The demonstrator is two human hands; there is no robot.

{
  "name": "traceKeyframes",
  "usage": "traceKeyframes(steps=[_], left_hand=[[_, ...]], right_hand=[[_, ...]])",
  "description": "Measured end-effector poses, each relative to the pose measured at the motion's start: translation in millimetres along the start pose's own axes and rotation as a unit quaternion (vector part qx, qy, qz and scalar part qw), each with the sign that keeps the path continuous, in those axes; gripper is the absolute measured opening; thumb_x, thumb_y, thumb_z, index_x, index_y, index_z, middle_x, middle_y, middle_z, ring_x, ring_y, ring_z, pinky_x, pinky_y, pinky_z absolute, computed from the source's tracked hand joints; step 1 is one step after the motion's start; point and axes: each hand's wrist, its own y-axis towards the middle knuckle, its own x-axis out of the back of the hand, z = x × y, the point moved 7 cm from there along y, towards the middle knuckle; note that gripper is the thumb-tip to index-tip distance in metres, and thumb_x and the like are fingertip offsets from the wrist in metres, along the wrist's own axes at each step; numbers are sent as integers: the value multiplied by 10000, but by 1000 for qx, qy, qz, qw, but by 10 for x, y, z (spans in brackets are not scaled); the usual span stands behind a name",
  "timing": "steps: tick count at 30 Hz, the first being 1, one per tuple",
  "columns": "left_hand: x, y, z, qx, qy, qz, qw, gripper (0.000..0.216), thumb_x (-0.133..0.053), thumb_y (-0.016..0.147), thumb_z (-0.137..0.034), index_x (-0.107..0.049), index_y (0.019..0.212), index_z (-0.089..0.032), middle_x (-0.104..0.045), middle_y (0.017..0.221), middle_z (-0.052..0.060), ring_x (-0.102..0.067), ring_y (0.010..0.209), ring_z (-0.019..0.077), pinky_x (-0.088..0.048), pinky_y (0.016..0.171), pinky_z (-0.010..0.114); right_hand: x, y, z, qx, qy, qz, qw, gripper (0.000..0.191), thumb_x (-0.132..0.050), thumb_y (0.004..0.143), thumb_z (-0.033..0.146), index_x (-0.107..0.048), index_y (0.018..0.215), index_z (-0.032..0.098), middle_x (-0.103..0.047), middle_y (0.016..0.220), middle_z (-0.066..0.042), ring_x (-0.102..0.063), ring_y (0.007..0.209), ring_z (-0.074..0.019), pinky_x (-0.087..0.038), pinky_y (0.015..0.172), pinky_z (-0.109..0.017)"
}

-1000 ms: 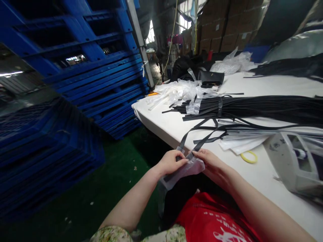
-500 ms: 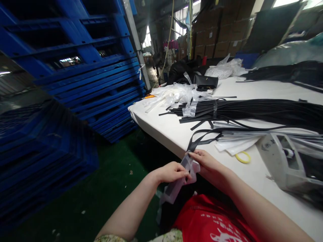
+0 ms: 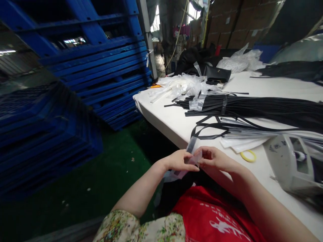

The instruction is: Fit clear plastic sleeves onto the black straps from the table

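The big table with a smooth white cover (image 3: 164,117) holds a fat bundle of long, flat black strips (image 3: 264,104), and beside it a bendy, flat black strap (image 3: 193,133) dips over the edge. The right hand (image 3: 217,159) has slid off the strap, so its end now shows under shiny, crinkly clear plastic film (image 3: 191,145), just past the table. The left hand (image 3: 180,159) curls narrowly on that film, and the right fingertips seem to pinch its loose edge.

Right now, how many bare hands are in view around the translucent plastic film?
2: the bare left hand, at the translucent plastic film, and the bare right hand, opposite it, nearer the white table. Others could be hidden in the dark background.
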Motion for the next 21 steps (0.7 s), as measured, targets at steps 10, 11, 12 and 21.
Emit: traceKeyframes(steps=[10,11,12,21], left_hand=[[-41,-60,252,79,-105,-80,988,314,-644,851,-394,-772,764,-120,-637,662,2,-556,641,125,-380,596,210],[-19,-70,253,82,-100,-84,988,332,-668,831,-419,-757,718,-120,-614,637,-4,-539,624,120,-370,585,212],[-1,-77,257,88,-89,-86,988,362,-702,798,-457,-738,674,-120,-582,605,-13,-514,599,113,-354,567,214],[-46,-70,261,114,-142,-143,973,404,-718,766,-502,-781,748,-104,-639,643,18,-550,613,137,-362,561,224]], right_hand=[[326,-1,-111,-73,-209,-137,966,214,-669,721,374,-716,710,166,-622,590,-3,-457,530,-119,-335,521,-251],[313,5,-132,-78,-199,-139,967,229,-667,722,387,-705,677,166,-609,570,-2,-458,526,-121,-335,519,-250],[295,12,-154,-82,-189,-142,968,232,-669,721,388,-696,658,166,-604,564,-2,-465,528,-122,-339,519,-249],[123,71,-233,-51,-217,-161,961,225,-686,752,344,-645,623,164,-602,600,-4,-481,577,-125,-347,525,-233]])
